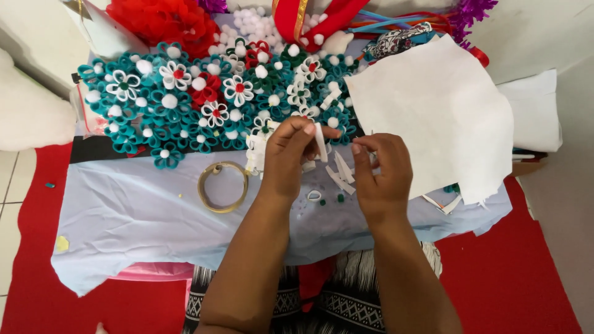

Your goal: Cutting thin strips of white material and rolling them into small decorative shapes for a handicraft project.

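Strip [321, 142]: white, narrow, perhaps felt.

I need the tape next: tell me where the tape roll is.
In the head view, the tape roll lies flat on the pale blue cloth, just left of the left hand and below the teal felt flowers.

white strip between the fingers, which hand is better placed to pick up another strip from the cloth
Right, probably. The right hand hovers directly over the loose white strips on the pale blue cloth, fingers free, while the left hand already pinches a white strip.
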